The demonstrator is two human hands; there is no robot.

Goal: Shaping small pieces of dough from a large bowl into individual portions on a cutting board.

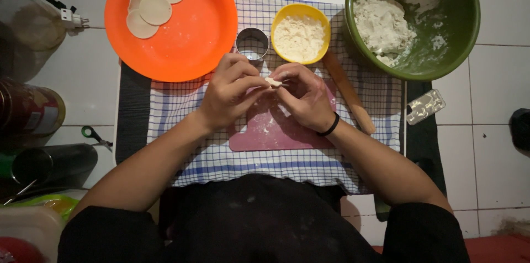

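My left hand [232, 91] and my right hand [305, 96] meet above a pink cutting board [265, 133]. Both pinch a small piece of pale dough [274, 82] between their fingertips. A black band circles my right wrist. Just beyond my fingers stands a round metal cutter [252, 43]. An orange plate [193, 31] at the far left carries several flat dough discs [154, 3]. A yellow bowl of flour [300, 32] sits behind my right hand.
A green bowl [447, 48] with a dough lump [382, 25] sits far right. A wooden rolling pin [349, 93] lies on the blue checked cloth [182, 108]. A blister pack [424, 106], green-handled scissors [91, 133], cans and containers [30, 111] rest on the tiled floor.
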